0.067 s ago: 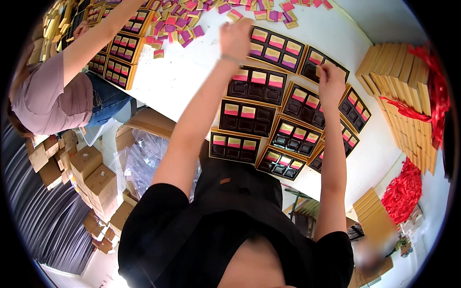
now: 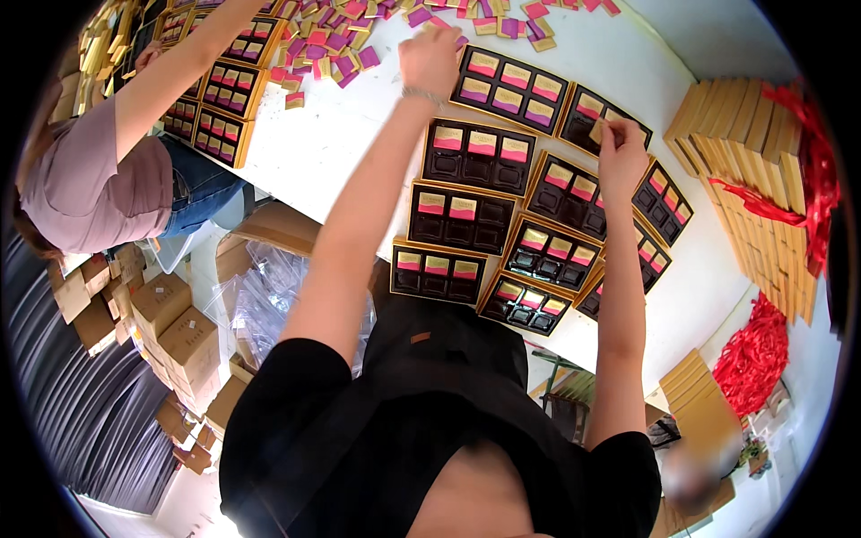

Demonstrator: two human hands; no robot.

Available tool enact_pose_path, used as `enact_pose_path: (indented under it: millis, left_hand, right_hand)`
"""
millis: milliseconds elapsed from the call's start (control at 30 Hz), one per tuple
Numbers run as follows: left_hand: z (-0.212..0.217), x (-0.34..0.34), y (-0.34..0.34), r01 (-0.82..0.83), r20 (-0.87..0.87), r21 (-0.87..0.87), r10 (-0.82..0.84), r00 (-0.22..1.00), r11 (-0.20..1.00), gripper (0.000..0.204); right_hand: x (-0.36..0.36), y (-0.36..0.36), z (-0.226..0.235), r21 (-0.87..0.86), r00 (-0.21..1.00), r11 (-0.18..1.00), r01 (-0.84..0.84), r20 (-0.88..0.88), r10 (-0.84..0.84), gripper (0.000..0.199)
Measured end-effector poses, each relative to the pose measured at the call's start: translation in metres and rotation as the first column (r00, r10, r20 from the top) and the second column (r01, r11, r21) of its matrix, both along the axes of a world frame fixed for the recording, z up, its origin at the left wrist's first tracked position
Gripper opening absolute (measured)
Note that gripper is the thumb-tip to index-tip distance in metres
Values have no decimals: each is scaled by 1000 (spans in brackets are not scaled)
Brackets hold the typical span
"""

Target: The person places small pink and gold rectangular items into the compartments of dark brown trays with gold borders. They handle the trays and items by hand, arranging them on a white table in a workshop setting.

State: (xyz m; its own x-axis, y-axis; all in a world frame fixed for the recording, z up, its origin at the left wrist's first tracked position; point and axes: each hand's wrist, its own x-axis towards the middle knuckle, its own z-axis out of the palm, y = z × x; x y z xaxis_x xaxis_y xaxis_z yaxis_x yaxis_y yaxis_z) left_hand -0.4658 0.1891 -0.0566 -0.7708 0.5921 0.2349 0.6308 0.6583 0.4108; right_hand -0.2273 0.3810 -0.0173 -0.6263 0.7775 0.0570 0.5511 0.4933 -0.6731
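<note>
My right hand [image 2: 621,152] is over the far right box [image 2: 578,127], pinching a small gold-wrapped square [image 2: 599,132] above its dark tray. My left hand [image 2: 430,65] is at the near edge of the scattered pile of loose squares [image 2: 336,40], left of a filled box [image 2: 511,88]. Its fingers are curled, and their tips are largely hidden behind the hand. Several other black-and-gold boxes lie nearer me, including one at the left [image 2: 462,218]. Their far compartments mostly hold pink-and-gold squares; the nearer ones show dark tray.
A co-worker's arm [image 2: 179,67] reaches across the table at left, beside filled boxes [image 2: 229,90]. Stacked gold boxes [image 2: 726,125] with red ribbon [image 2: 812,179] stand at right. Below the table edge are a carton of clear plastic [image 2: 269,287] and brown cartons [image 2: 184,341].
My left hand has shifted slightly left and away from me, off the filled box's corner. My right hand stays over the same box, still pinching the square, and has moved slightly.
</note>
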Motion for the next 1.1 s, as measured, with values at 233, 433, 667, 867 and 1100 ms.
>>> enact_pose_path:
  millis: [233,433,667,867,1100]
  left_hand:
    - [-46,-30,-39,-132,-88,-99,123,988,986,29]
    - [-37,-18,-12,27,-152,-72,-38,988,997,29]
    - [-26,-37,-10,-4,-22,-214,-1,1000,977,34]
    - [-26,-48,-5,144,-110,-57,-150,983,988,36]
    - [-36,-50,10,127,-9,39,-127,992,991,34]
  right_hand:
    - [-2,-12,-24,-356,979,915,192,2,-205,21]
    - [7,-26,-11,81,975,997,6,223,-24,30]
    - [26,-33,-19,362,824,760,-541,409,392,53]
    - [-5,-27,-3,537,873,688,-488,301,384,37]
    - [-191,-5,-16,326,809,745,-582,321,492,18]
